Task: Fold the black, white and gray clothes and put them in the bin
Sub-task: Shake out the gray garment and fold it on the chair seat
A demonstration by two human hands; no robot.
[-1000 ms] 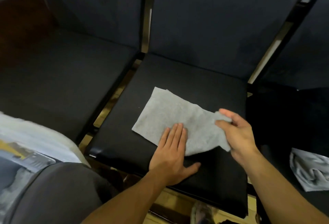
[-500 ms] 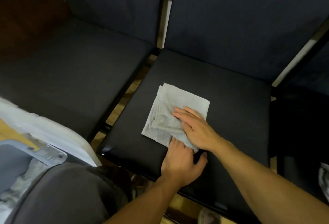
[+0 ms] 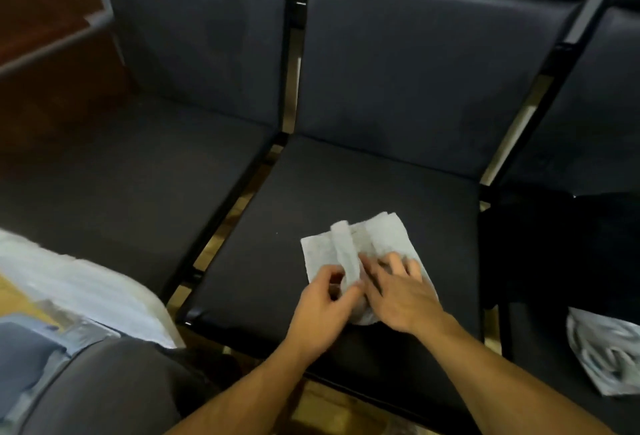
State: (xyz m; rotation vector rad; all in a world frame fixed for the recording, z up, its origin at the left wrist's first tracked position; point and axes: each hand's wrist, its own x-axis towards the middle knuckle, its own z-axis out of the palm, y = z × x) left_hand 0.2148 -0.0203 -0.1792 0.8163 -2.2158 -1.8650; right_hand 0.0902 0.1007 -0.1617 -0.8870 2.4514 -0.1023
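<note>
Refolded gray cloth (image 3: 384,239), strip lengthwise away, left hand (image 3: 323,310) pinching it, right hand (image 3: 403,296) flat

A waiting or seating area is suggested by a row of dark padded chairs (image 3: 363,192) joined side by side.

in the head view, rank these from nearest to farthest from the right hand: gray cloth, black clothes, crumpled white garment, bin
1. gray cloth, under the right hand, middle seat.
2. black clothes, next seat to the right.
3. crumpled white garment, lower right edge.
4. bin, far lower left.
</note>
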